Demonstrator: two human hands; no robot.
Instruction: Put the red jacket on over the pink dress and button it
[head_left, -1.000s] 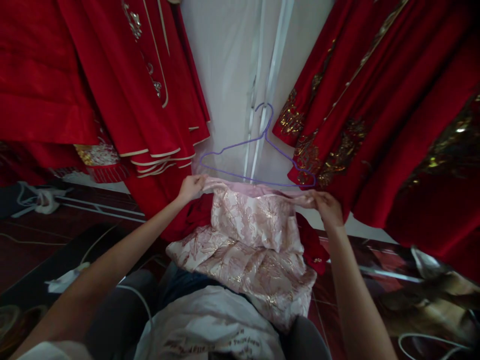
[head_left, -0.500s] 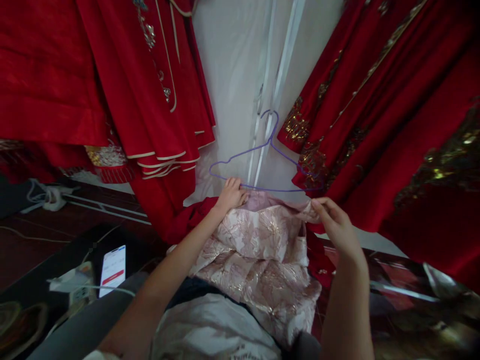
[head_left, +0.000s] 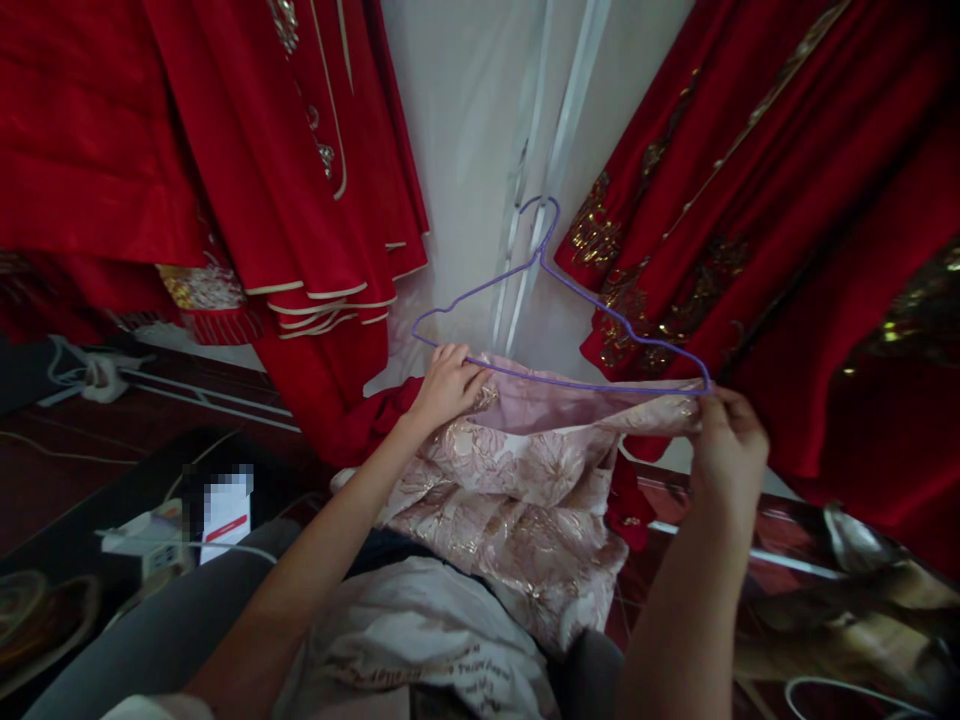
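A pale pink brocade dress [head_left: 536,465] with gold-toned flowers lies across my lap, its top edge held up and its plain pink lining showing. Behind that edge stands a thin purple hanger [head_left: 487,287], hook upward. My left hand [head_left: 448,388] is closed around the hanger's lower bar and the dress's edge on the left. At the hanger's right end, my right hand [head_left: 729,425] pinches the other side of the dress's top edge, which is stretched along the bar. The right fingertips are partly hidden.
Red garments [head_left: 300,200] with cream piping hang at the left, and red embroidered ones [head_left: 675,200] at the right. Between them is a pale wall [head_left: 457,120] with metal strips. At lower left are a phone [head_left: 225,515] and a white power strip [head_left: 154,545] with cables.
My right hand has moved right, pulling the dress's edge out to the hanger's right end, which now shows in front of the red cloth. The left hand has barely moved.
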